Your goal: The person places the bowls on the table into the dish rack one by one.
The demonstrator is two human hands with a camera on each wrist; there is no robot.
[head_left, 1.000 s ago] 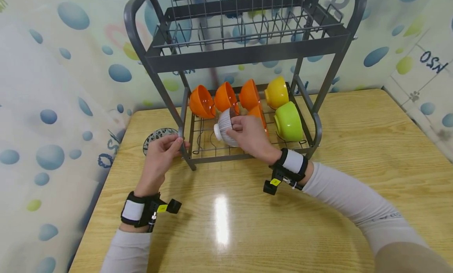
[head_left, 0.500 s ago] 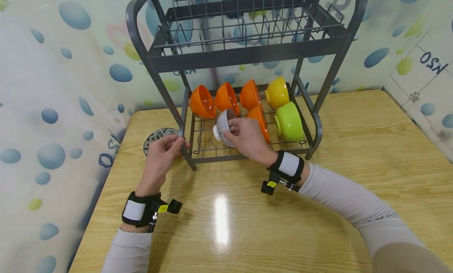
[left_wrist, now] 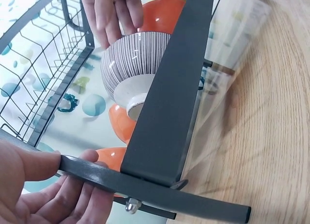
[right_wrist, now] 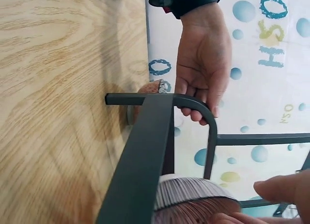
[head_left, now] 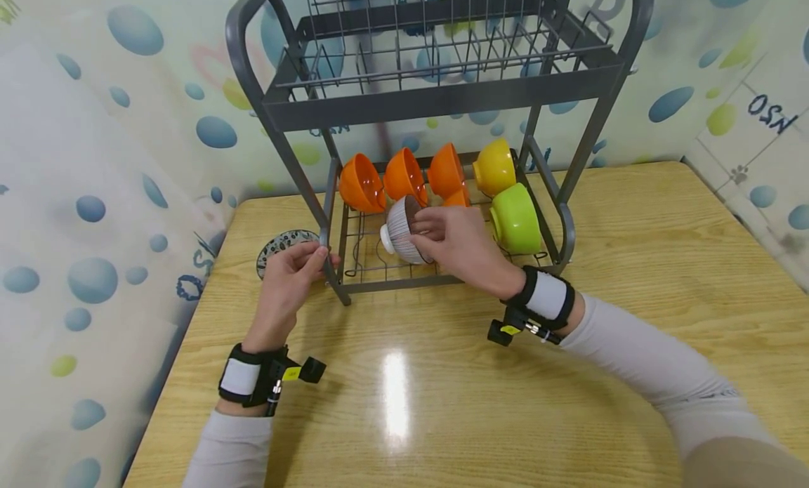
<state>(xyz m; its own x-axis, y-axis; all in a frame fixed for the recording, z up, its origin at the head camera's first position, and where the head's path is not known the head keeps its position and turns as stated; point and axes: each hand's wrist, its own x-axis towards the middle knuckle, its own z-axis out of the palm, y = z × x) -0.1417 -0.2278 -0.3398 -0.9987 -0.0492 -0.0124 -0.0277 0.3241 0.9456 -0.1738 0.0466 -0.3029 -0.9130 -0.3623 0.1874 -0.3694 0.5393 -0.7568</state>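
A white bowl with thin dark stripes (head_left: 399,232) rests tilted on its side in the lower tier of a dark grey dish rack (head_left: 442,100). My right hand (head_left: 464,246) is at the bowl's open side. In the right wrist view, the thumb (right_wrist: 278,187) stands clear of the bowl while fingers lie by its rim. My left hand (head_left: 284,284) grips the rack's left front upright between thumb and fingers, as the left wrist view confirms. Behind the striped bowl stand orange bowls (head_left: 362,182); one more orange bowl (head_left: 456,196) is partly hidden by my right hand.
A yellow bowl (head_left: 496,166) and a green bowl (head_left: 517,220) occupy the tier's right side. Left of the rack, a dark-patterned dish (head_left: 278,244) lies partly behind my left hand. The wire upper tier (head_left: 436,53) overhangs the bowls. A wooden table (head_left: 354,390) extends in front.
My right hand has shifted slightly right, its fingers drawing away from the striped bowl, which stays nearly in place. My left hand keeps its grip on the rack.
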